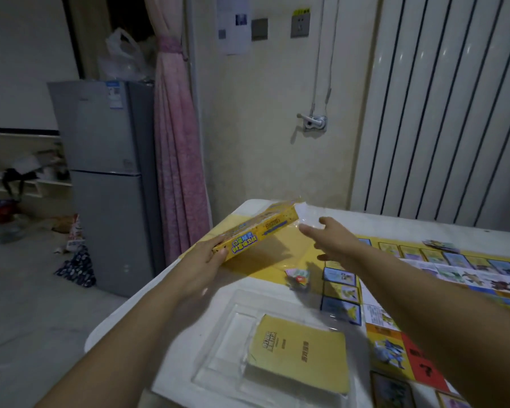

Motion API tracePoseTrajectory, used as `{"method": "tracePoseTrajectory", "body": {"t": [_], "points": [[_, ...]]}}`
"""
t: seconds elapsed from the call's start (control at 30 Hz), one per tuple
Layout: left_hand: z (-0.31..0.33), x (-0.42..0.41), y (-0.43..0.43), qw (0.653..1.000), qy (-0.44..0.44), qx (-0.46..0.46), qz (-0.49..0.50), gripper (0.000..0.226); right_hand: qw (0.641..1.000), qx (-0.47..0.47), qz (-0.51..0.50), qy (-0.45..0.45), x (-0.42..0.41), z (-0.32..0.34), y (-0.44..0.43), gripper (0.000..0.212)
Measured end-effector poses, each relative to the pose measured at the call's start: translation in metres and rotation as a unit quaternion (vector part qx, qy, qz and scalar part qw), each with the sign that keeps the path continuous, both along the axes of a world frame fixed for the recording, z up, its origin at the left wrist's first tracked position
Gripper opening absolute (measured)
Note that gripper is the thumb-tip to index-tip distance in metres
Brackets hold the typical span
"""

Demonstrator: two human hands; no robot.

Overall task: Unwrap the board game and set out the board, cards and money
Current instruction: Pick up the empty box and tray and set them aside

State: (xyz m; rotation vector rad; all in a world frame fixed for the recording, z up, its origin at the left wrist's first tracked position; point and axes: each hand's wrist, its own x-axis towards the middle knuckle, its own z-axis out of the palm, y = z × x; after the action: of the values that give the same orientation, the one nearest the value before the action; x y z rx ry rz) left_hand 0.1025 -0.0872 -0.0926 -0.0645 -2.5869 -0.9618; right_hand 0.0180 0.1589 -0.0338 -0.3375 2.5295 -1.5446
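My left hand point(202, 260) grips the near end of a yellow game box point(258, 228), which is tilted up over the table's far left corner. Clear wrap point(306, 216) hangs at the box's far end. Next to that wrap my right hand point(331, 235) reaches out with spread, straight fingers; it holds nothing. The game board point(424, 278) lies unfolded on the right of the table. A yellow booklet point(301, 357) rests on a clear plastic tray point(218, 360) near me. A small heap of coloured pieces point(298, 278) lies beside the board.
The white table point(189, 304) has a rounded left edge. A stack of cards point(440, 245) sits at the far right. A grey fridge point(106, 178) and a pink curtain point(180, 160) stand to the left. A white radiator point(442, 107) is behind the table.
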Motion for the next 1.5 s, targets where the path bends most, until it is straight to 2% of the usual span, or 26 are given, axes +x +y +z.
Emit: {"method": "tracePoseTrajectory", "body": {"t": [0.07,0.17,0.23,0.3,0.37,0.43,0.5,0.57,0.63,0.7,0.8,0.87,1.0,1.07,1.2,1.27,1.4,1.5], "points": [[0.004,0.011,-0.002,0.999,0.038,0.017,-0.021,0.046,0.994,-0.099,-0.024,-0.039,-0.004,0.002,-0.004,0.078],[0.008,0.03,0.002,0.996,0.079,0.047,0.002,0.037,0.972,-0.22,0.011,-0.076,-0.002,0.019,-0.006,0.062],[0.006,0.037,0.005,0.994,0.098,0.047,-0.001,0.037,0.965,-0.238,0.075,-0.083,0.006,0.032,-0.007,0.048],[0.004,0.042,0.008,0.992,0.118,0.053,0.0,0.039,0.964,-0.227,0.132,-0.051,0.017,0.045,-0.01,0.031],[0.006,0.047,0.011,0.99,0.126,0.07,0.008,0.038,0.965,-0.221,0.14,0.002,0.031,0.056,-0.014,0.013],[0.01,0.055,0.014,0.99,0.112,0.085,0.018,0.036,0.972,-0.184,0.126,0.08,0.047,0.064,-0.016,0.015],[0.016,0.061,0.018,0.991,0.091,0.09,0.026,0.035,0.97,-0.094,0.113,0.194,0.066,0.064,-0.02,0.015],[0.029,0.069,0.027,0.988,0.104,0.102,0.058,0.03,0.947,-0.028,0.105,0.302,0.086,0.057,-0.028,0.002],[0.046,0.083,0.04,0.974,0.125,0.175,0.076,0.033,0.914,0.004,0.101,0.394,0.101,0.045,-0.039,0.008],[0.064,0.098,0.052,0.959,0.127,0.246,0.064,0.054,0.883,0.022,0.105,0.456,0.116,0.037,-0.049,0.01],[0.08,0.117,0.066,0.956,0.129,0.258,0.048,0.069,0.851,0.051,0.12,0.509,0.137,0.027,-0.062,0.009],[0.084,0.128,0.073,0.962,0.13,0.237,0.034,0.063,0.851,0.056,0.126,0.507,0.145,0.02,-0.068,0.006],[0.085,0.141,0.082,0.978,0.166,0.117,0.041,0.044,0.852,0.028,0.143,0.502,0.148,0.014,-0.074,0.013],[0.087,0.144,0.086,0.979,0.171,0.092,0.057,0.04,0.853,0.008,0.168,0.495,0.147,0.015,-0.072,0.012],[0.086,0.141,0.08,0.984,0.138,0.053,0.103,0.039,0.842,0.012,0.221,0.493,0.144,0.019,-0.059,0.019],[0.083,0.139,0.076,0.982,0.136,0.035,0.128,0.043,0.852,0.041,0.209,0.479,0.138,0.024,-0.051,0.026],[0.081,0.139,0.074,0.972,0.156,0.062,0.165,0.039,0.87,0.144,0.105,0.459,0.119,0.04,-0.042,0.048],[0.078,0.136,0.067,0.961,0.166,0.136,0.174,0.026,0.89,0.177,0.101,0.408,0.108,0.047,-0.042,0.044]]}}
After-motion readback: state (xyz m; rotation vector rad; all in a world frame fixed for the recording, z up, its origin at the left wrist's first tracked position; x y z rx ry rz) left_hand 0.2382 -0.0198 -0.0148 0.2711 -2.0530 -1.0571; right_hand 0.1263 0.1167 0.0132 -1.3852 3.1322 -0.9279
